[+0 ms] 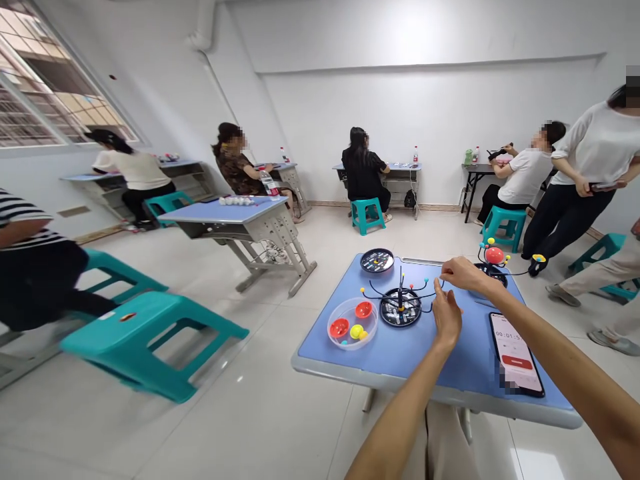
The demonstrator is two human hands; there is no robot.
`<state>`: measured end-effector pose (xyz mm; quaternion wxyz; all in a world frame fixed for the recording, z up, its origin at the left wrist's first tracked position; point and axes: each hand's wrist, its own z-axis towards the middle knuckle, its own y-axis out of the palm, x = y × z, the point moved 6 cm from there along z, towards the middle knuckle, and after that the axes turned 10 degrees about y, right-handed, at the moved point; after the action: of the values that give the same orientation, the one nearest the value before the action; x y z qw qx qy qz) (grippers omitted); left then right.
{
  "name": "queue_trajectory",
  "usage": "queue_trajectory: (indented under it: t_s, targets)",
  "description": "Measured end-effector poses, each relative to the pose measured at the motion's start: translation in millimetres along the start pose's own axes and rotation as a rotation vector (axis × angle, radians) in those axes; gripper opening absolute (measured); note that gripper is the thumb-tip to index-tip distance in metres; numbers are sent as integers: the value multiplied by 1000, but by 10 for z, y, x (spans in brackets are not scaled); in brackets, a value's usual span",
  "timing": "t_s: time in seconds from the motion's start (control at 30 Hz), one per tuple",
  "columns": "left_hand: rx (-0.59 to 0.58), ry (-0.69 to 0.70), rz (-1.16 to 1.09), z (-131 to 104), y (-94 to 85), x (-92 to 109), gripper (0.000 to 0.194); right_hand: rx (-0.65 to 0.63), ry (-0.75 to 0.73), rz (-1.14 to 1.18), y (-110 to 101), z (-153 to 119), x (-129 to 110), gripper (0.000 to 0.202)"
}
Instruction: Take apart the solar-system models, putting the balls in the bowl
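Observation:
A planet model (401, 308) stands on the blue desk (480, 353), with a round black base and several thin curved black arms. Small yellow, red and blue balls tip some arms. At its right side my left hand (447, 317) has its fingers closed around the end of one black arm. My right hand (465, 275) pinches at that same tip from above; whatever lies between its fingertips is too small to make out. Left of the model, a clear round tub (333, 337) holds red half shells (339, 327), yellow pieces (357, 331) and a blue bit.
A black round dish (377, 261) lies at the desk's back left. Another model with a red ball (495, 256) stands at back right, partly behind my right arm. A phone (516, 353) showing a timer lies at right. Green stools (145, 327), other desks and several people surround me.

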<state>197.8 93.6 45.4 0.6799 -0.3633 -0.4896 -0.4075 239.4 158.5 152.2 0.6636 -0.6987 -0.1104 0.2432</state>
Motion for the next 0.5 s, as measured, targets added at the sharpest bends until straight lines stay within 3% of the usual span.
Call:
queue_trajectory:
  t_s: [0.13, 0.3, 0.5]
  targets:
    - [48, 2, -25, 144, 40, -83, 30, -19, -4, 9, 32, -17, 29, 20]
    - [110, 44, -75, 228, -2, -139, 37, -39, -15, -40, 56, -32, 29, 24]
    - [100, 49, -128, 229, 13, -198, 33, -16, -159, -33, 46, -21, -27, 33]
